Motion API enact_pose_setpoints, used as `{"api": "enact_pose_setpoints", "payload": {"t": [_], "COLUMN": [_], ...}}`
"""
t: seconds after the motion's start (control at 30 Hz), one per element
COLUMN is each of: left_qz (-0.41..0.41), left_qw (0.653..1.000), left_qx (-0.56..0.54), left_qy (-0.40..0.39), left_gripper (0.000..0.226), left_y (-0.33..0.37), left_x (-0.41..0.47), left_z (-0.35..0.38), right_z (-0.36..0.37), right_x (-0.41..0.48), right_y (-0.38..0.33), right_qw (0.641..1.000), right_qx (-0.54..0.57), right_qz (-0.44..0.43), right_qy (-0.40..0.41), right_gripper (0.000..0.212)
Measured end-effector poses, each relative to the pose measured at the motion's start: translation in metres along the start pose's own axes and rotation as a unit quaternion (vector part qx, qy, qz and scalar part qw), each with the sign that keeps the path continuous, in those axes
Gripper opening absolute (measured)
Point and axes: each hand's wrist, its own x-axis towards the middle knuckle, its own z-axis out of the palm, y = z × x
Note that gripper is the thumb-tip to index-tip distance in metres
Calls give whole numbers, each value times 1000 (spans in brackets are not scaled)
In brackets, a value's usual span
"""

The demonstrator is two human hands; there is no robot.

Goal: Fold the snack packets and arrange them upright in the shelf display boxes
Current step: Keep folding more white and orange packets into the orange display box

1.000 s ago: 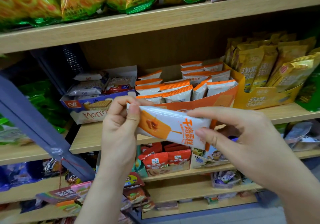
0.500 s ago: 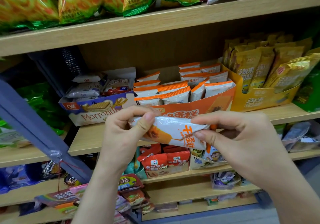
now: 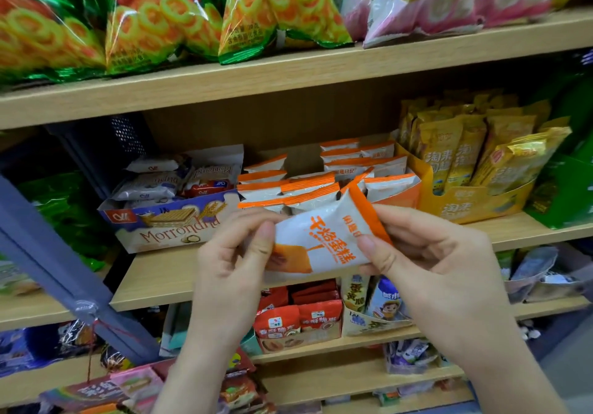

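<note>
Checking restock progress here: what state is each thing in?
Orange-and-white packet, pinched at both ends, tilted, not yet in a box.
Left hand, pinches the packet's left end.
Right hand, pinches its orange-edged right end.
Orange display box, open, packets standing upright inside.
Wafer box, open, packets lying loose.
Yellow box, open, packets upright.

Crowding the top shelf high above the fingers: green ring-snack bags, pink bags. Slanting down well left of them: blue-grey strut.

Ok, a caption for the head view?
Left hand and right hand pinch a white-and-orange snack packet before the orange display box of matching packets on a shelf.
</note>
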Motion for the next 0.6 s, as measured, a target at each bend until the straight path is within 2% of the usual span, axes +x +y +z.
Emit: {"api": "enact_pose_setpoints", "payload": {"t": [0.07,0.13,0.27,0.33,0.43,0.5,0.53,0.6], "left_qz": [130,173,104,85,42,10,7,23], "left_qw": [973,948,970,977,978,974,974,985], "left_qx": [184,248,153,100,25,-13,-17,28], "left_qy": [-54,-101,-160,-166,-202,-228,-225,-167], "left_gripper": [22,36,38,32,31,30,27,24], "left_y": [1,2,7,10,18,24,27,28], "left_x": [1,0,7,17,33,43,47,56], "left_z": [1,7,15,19,26,34,37,40], "right_z": [-2,-5,-13,-15,-21,-24,-27,-35], "right_x": [1,4,2,15,40,44,42,34], "right_y": [2,3,3,-1,-14,-19,-17,-13], "right_qw": [999,997,996,998,991,987,987,994], "right_qx": [-19,-42,-56,-53,10,-18,-35,-24], "right_qz": [-16,-33,-28,-20,63,-25,-64,-82], "right_qy": [30,51,67,10,-114,-159,-141,-70], "right_gripper": [23,19,17,28,50,62,61,52]}}
